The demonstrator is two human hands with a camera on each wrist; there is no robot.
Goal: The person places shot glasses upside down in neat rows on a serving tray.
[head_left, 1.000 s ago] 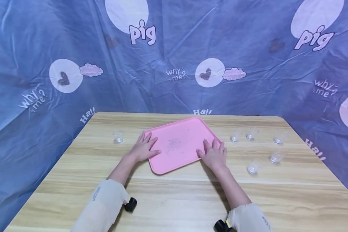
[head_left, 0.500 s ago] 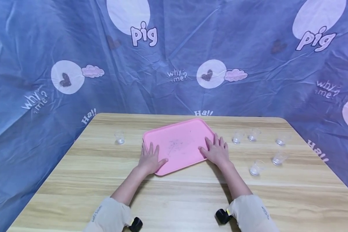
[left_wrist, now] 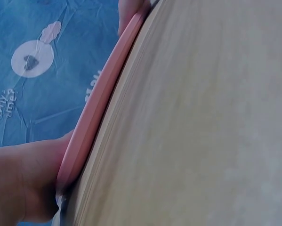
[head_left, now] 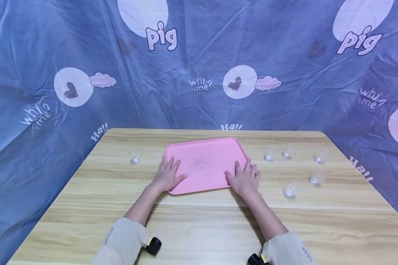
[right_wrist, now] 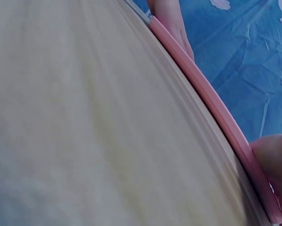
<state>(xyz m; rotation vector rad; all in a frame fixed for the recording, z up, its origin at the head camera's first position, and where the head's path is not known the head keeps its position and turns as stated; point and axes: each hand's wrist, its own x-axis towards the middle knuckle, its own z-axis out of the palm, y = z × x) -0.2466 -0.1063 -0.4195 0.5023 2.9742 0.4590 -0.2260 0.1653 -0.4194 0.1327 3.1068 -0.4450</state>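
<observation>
A shallow pink rectangular tray (head_left: 205, 165) lies on the wooden table, with faint dark scuffs on its middle. My left hand (head_left: 167, 177) rests over its left edge, fingers spread and the thumb reaching onto the tray. On the right side my right hand (head_left: 244, 180) touches the tray in the same way, its fingers extended over the right edge. From the left wrist, the tray's front rim (left_wrist: 96, 108) shows low against the table, with part of the left hand (left_wrist: 23, 174) at its end. In the right wrist view the right hand (right_wrist: 275, 157) is beside the rim.
One small clear cup (head_left: 135, 156) stands left of the tray. Several similar cups are spread on the right, including a near one (head_left: 291, 189) and one by the tray (head_left: 269, 154). A blue printed cloth (head_left: 199, 106) hangs behind the wooden table (head_left: 199, 228).
The tray has turned clockwise and now sits squarer to the table. My left hand moved down its left edge, then slightly back up and left. The right hand has barely shifted.
</observation>
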